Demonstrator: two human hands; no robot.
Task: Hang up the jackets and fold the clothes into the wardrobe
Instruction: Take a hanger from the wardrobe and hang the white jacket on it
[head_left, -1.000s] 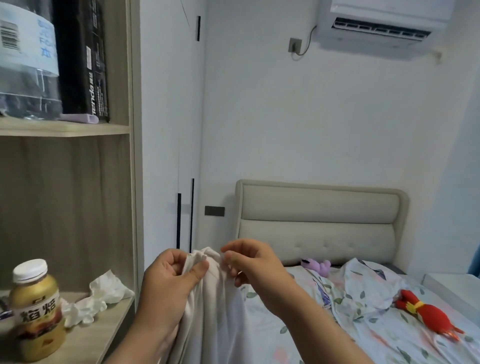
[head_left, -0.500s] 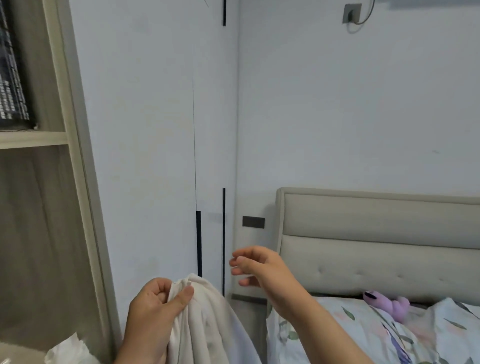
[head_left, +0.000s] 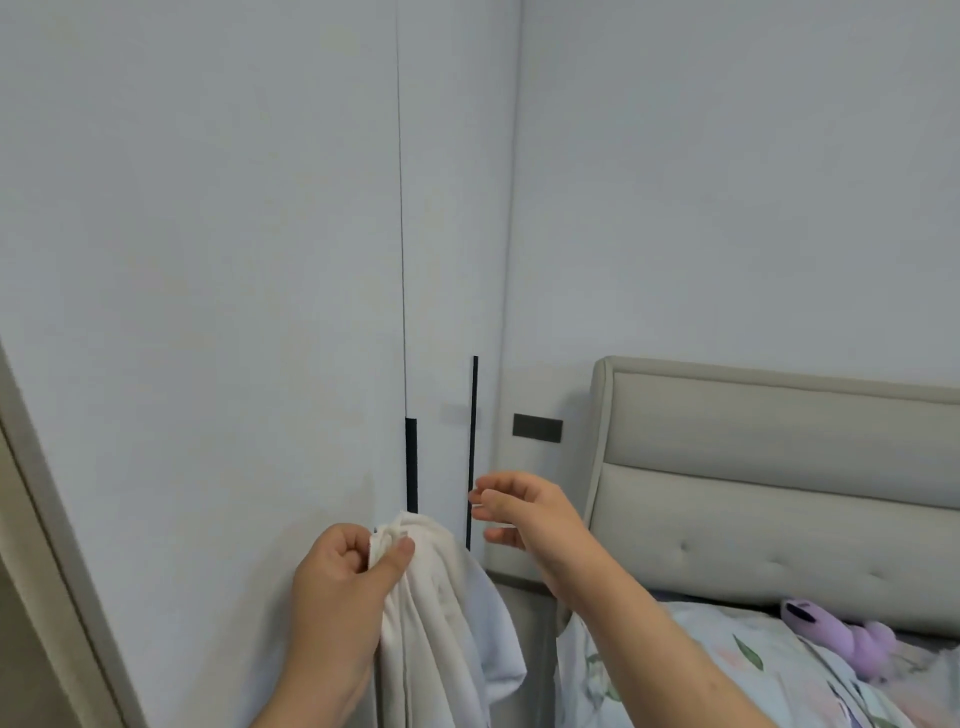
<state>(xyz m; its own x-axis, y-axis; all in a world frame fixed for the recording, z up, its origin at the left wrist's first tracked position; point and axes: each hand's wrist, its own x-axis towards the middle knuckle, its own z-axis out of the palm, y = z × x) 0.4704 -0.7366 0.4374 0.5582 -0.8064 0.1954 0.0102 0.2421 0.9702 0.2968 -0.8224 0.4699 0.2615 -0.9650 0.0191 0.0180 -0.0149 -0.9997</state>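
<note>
A white garment (head_left: 441, 613) hangs in folds from my left hand (head_left: 343, 582), which pinches its top edge low in the middle of the view. My right hand (head_left: 524, 512) floats to the right of the cloth, empty, fingers loosely curled and apart, close to a black vertical handle (head_left: 471, 441) on the white wardrobe doors (head_left: 260, 260). The doors are shut; a second black handle (head_left: 411, 462) sits at the seam just above the garment.
A beige padded headboard (head_left: 779, 467) and a bed with floral bedding (head_left: 727, 675) fill the lower right. A purple plush toy (head_left: 841, 639) lies near the headboard. A wooden shelf frame (head_left: 47, 519) runs along the left edge. A dark wall plate (head_left: 537, 428) sits by the bed.
My right hand has let go of the garment and moved right toward the door handle. The view has swung right and nearer the wardrobe, so the shelf has left the view.
</note>
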